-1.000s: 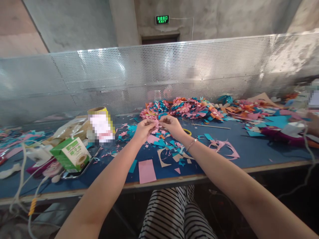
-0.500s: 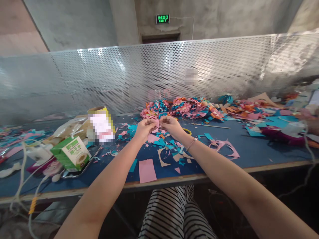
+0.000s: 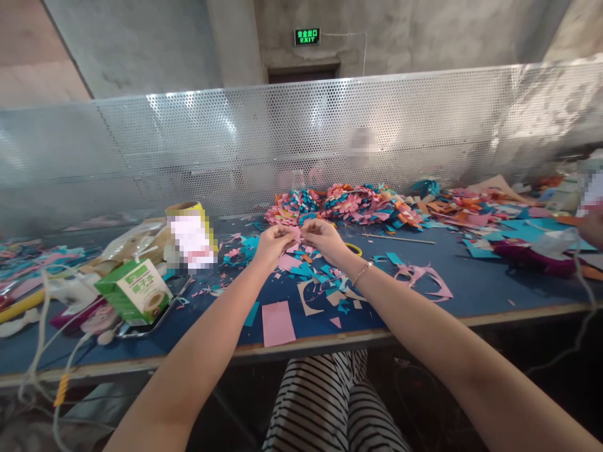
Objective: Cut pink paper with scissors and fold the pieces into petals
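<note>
Between my two hands is a small pink paper piece, partly covered by the fingers. My left hand pinches it from the left, and my right hand, with a bracelet at the wrist, pinches it from the right. Its exact shape is too small to make out. Below the hands lie blue, pink and cream paper scraps. A pink paper rectangle rests near the table's front edge. Just behind the hands sits a heap of pink, blue and orange paper flowers.
At left stand a green and white drink carton on a tray and a yellow-edged roll, with white cables nearby. A thin stick and pink cut-out offcuts lie right. A perforated metal screen rises behind the table.
My hands stay almost where they were, holding the pink paper piece. A part of another person's hand now shows at the right edge. Something yellow has appeared at the far left.
</note>
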Demonstrator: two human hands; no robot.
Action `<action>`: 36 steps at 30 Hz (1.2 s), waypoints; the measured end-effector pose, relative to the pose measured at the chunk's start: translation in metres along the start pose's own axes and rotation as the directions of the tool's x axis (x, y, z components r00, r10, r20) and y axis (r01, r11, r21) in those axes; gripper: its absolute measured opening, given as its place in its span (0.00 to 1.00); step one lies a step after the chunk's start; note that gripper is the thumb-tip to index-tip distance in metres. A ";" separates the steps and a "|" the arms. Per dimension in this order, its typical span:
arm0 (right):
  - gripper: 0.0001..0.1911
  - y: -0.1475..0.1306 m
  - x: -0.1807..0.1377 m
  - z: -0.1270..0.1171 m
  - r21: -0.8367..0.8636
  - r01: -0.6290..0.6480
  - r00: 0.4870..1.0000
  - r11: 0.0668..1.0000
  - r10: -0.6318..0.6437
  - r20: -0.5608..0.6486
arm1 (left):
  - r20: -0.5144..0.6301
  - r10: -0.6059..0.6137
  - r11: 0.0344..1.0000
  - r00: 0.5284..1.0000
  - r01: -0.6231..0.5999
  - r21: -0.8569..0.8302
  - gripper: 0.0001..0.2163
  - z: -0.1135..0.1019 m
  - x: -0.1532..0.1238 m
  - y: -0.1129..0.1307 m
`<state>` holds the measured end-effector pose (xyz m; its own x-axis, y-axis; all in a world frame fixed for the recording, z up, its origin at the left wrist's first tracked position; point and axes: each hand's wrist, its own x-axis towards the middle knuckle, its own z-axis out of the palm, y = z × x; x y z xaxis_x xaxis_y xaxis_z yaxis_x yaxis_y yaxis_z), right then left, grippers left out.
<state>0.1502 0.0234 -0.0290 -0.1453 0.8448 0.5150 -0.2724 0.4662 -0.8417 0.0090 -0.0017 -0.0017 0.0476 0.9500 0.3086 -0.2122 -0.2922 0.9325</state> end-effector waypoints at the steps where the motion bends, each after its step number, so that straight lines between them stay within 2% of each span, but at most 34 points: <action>1: 0.11 0.000 0.000 0.000 -0.005 0.001 1.000 1.000 -0.001 -0.003 | 0.001 0.000 1.000 1.000 0.000 -0.007 0.11 0.000 0.000 0.000; 12: 0.11 0.001 0.000 0.000 0.027 0.000 1.000 1.000 -0.001 0.007 | 0.012 -0.058 0.993 0.998 0.059 -0.100 0.08 -0.001 0.000 0.000; 28: 0.12 -0.018 -0.007 0.008 0.191 -0.106 0.994 0.976 0.102 0.028 | 0.022 -0.044 0.997 0.999 0.045 -0.067 0.09 0.000 -0.001 0.001; 32: 0.11 -0.015 -0.006 0.007 0.156 -0.096 0.995 0.983 0.093 0.021 | 0.015 -0.034 0.999 0.999 0.034 -0.042 0.10 0.001 -0.002 0.002; 36: 0.11 -0.012 -0.005 0.007 0.014 -0.034 0.999 0.999 0.034 0.006 | 0.024 -0.031 0.999 0.999 0.031 -0.013 0.11 0.001 -0.002 0.003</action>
<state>0.1479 0.0115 -0.0203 -0.1603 0.8584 0.4872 -0.2808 0.4335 -0.8563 0.0094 -0.0047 0.0002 0.0779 0.9555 0.2844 -0.2230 -0.2613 0.9391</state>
